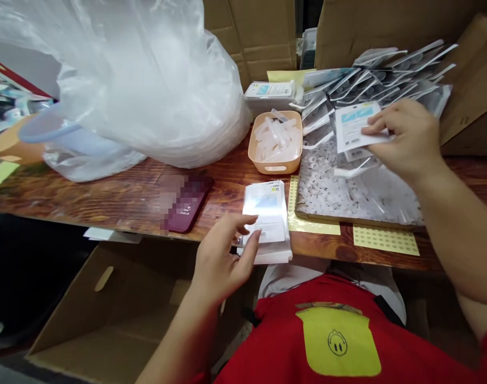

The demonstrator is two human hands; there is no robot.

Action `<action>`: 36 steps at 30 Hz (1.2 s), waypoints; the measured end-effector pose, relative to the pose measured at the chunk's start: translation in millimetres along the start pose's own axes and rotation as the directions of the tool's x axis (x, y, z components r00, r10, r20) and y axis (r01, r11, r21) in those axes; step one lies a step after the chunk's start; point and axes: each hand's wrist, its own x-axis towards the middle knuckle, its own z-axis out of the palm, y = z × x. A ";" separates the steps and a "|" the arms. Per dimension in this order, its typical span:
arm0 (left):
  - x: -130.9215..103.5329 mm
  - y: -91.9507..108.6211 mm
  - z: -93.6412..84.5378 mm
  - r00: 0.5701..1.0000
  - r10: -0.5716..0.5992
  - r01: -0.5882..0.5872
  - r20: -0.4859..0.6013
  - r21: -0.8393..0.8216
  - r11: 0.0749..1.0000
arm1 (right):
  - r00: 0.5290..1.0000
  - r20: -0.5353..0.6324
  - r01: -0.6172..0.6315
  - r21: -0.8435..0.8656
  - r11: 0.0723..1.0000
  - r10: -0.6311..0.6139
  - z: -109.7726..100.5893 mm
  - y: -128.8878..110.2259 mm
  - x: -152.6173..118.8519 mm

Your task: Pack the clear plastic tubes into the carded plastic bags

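White packets [268, 218], long axis outward, tops away

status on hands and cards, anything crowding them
Right hand pinching white rectangular printed card. Left hand open at stacked white printed cards. Clear plastic packets heaped behind right hand.

A white printed packaging card [352, 128] with a blue picture panel is held up, its printed side showing, while a stack of similar white packages [267, 208] lies flat at the table's [227, 194] near edge.
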 end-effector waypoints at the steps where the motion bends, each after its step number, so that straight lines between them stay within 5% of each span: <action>1: 2.7 -8.3 -1.4 0.996 0.048 -0.055 0.072 0.092 0.994 | 0.994 0.058 -0.087 -0.098 0.991 0.093 2.0 21.2 12.7; 3: 6.5 -21.8 -0.8 0.972 0.104 -0.149 0.210 0.212 0.966 | 0.953 0.188 -0.196 -0.217 0.956 0.238 13.2 52.1 30.7; 6: 8.6 -35.1 3.7 0.927 0.089 -0.197 0.363 0.271 0.942 | 0.890 0.408 -0.126 -0.213 0.969 0.205 34.4 70.5 38.7; 9: 10.7 -43.3 5.7 0.895 0.041 -0.174 0.443 0.263 0.949 | 0.829 0.557 0.046 -0.169 0.985 0.057 37.1 65.2 34.1; 13: 19.2 -49.9 1.6 0.869 0.025 -0.162 0.494 0.236 0.958 | 0.822 0.554 0.293 -0.211 0.933 -0.133 4.9 33.7 18.0; 18: 32.3 -48.2 -2.9 0.845 0.071 -0.229 0.529 0.240 0.943 | 0.537 0.779 0.521 -0.005 0.853 -0.324 -19.5 -5.1 -26.9; 20: 35.7 -44.8 -4.8 0.818 0.057 -0.252 0.572 0.267 0.930 | 0.499 0.801 0.557 -0.004 0.831 -0.331 -15.5 -8.6 -45.3; 25: 41.0 -41.1 -9.9 0.730 -0.038 -0.216 0.682 0.284 0.934 | 0.533 0.758 0.485 0.092 0.870 -0.377 -4.9 -3.1 -49.4; 31: 41.4 -43.1 -6.9 0.756 -0.024 -0.176 0.654 0.239 0.955 | 0.782 0.582 0.229 0.064 0.971 -0.223 21.4 -19.0 29.8; 33: 39.5 -40.2 -6.7 0.756 -0.032 -0.181 0.654 0.256 0.950 | 0.777 0.589 0.311 -0.054 0.949 -0.221 46.6 -27.2 56.8; 36: 34.1 -35.1 -6.9 0.751 -0.062 -0.200 0.657 0.317 0.927 | 0.644 0.721 0.484 -0.125 0.866 -0.256 92.6 -39.2 81.2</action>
